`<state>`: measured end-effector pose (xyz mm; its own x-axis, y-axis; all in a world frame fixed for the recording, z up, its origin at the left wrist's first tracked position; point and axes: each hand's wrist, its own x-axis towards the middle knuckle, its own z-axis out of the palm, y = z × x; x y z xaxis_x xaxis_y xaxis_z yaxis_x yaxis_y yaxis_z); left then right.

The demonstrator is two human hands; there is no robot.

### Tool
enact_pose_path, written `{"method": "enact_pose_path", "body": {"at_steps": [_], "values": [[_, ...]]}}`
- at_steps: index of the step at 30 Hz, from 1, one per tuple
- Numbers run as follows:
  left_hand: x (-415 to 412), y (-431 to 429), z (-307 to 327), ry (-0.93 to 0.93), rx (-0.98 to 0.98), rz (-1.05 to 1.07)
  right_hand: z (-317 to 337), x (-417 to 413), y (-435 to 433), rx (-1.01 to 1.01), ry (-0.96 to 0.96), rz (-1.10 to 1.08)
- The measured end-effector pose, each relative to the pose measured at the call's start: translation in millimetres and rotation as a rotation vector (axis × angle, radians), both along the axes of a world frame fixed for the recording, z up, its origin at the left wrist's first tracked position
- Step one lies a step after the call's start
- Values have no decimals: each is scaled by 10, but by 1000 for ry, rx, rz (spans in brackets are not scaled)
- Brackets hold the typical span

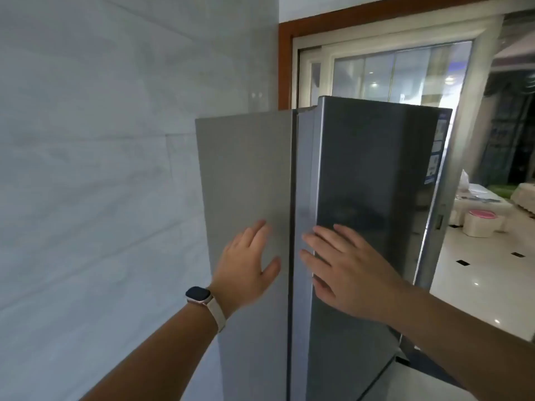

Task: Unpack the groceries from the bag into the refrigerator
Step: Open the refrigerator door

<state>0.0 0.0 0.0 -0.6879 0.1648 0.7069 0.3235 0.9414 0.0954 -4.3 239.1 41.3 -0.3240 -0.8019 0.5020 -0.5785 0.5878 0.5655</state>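
from the head camera: the tall grey metal refrigerator (341,175) stands dead centre, running from the middle of the view down to 6 o'clock, with its corner turned toward the person. its matte grey side panel (246,169) faces 9 o'clock and its dark glossy door (376,169) faces 3 o'clock. a dark seam runs between the two, and whether the door is fully closed cannot be told.

the left hand (246,264) lies flat on the side panel, fingers straight and spread, gripping nothing. a smartwatch with a pale strap (199,295) sits on that wrist at about 7 o'clock. the right hand (347,270) lies flat on the door, its straight fingers reaching across the door's edge toward the seam, also holding nothing.

blue-and-white stickers (435,149) line the door's far edge. a pale marbled wall (101,140) fills 9 o'clock, a brown wooden door frame (285,68) rises at 12. at 3 o'clock, on a glossy white tiled floor (477,270), stands a round white stool-like thing with a pink top (482,221).
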Motion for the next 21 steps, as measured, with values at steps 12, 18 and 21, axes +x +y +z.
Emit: {"method": "enact_pose_path", "body": {"at_steps": [12,18,21], "values": [[-775,264,-221,104,274,-124,-86,-414,-94,15,161,28],[-1050,216,-322,255,238,-187,-119,-463,-176,-53,257,43],[-1204,214,-367,336,246,-243,-122,-479,-182,-59,262,57]]}}
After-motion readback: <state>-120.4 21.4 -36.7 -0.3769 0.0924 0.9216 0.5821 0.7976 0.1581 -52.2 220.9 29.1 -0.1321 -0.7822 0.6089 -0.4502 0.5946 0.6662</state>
